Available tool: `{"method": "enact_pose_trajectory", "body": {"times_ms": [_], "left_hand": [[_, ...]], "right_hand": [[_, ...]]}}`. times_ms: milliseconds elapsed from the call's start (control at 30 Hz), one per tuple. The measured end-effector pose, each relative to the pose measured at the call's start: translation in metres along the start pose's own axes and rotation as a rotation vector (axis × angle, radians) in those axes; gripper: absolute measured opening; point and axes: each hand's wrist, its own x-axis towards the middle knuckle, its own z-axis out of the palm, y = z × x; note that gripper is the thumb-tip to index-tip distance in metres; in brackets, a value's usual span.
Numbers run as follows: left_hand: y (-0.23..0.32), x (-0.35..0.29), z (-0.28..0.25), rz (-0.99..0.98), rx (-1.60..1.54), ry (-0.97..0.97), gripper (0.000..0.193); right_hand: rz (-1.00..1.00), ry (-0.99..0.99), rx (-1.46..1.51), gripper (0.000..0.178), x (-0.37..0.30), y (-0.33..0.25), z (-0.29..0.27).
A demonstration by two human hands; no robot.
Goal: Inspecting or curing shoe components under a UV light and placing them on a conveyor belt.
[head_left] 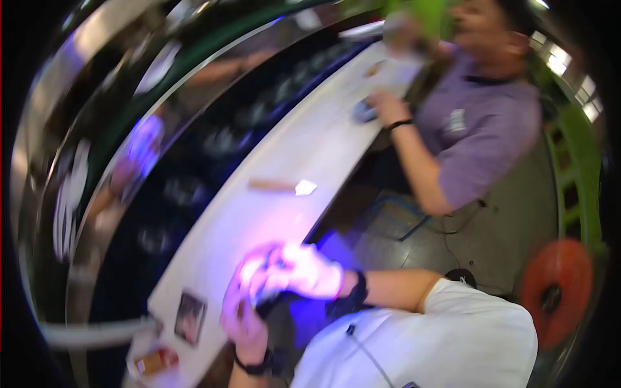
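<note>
Both the left hand (244,326) and the right hand (307,271) have their fingers closed on a small item (265,294), too blurred to identify, in violet light at the table's (323,136) right edge. A tan-handled tool (275,186) lies mid-table; a dark rectangular card (190,317) and a red-and-brown box (156,362) lie near its lower-left end.

Blur and purple glare smear the left hand (246,331) and the right hand (309,270); the small object (264,282) between them is perhaps rounded, too washed-out to identify. Below the left hand, the lower edge cuts its forearm (242,379); beyond the right, the top edge crops a co-worker's head (488,26).
</note>
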Motion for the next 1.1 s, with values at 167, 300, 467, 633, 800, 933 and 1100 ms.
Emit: {"method": "enact_pose_trajectory", "body": {"times_ms": [167, 300, 467, 633, 800, 933, 1100], "left_hand": [[0.021, 0.006, 0.037, -0.1, -0.316, 0.01, 0.039], [0.021, -0.012, 0.047, -0.163, -0.476, 0.231, 0.039], [0.026, -0.02, 0.043, -0.207, -0.469, 0.223, 0.037], [0.03, -0.022, 0.042, -0.131, -0.421, 0.19, 0.036], [0.024, -0.023, 0.038, -0.156, -0.531, 0.166, 0.034], [0.035, 0.006, 0.016, -0.114, -0.324, 0.018, 0.031], [0.031, 0.006, 0.002, -0.186, -0.128, -0.057, 0.028]], "right_hand": [[-0.166, 0.041, 0.3, 0.025, -0.007, 0.052, -0.008], [-0.113, 0.009, 0.289, 0.036, -0.01, 0.061, 0.011], [-0.174, 0.005, 0.373, 0.031, -0.021, 0.071, 0.01], [-0.261, -0.022, 0.212, 0.035, -0.024, 0.066, 0.005], [-0.284, -0.065, 0.0, 0.037, -0.023, 0.054, -0.004], [-0.355, -0.093, -0.287, 0.042, -0.01, 0.045, -0.011], [-0.462, -0.06, -0.451, 0.046, 0.002, 0.066, 0.001]]}}
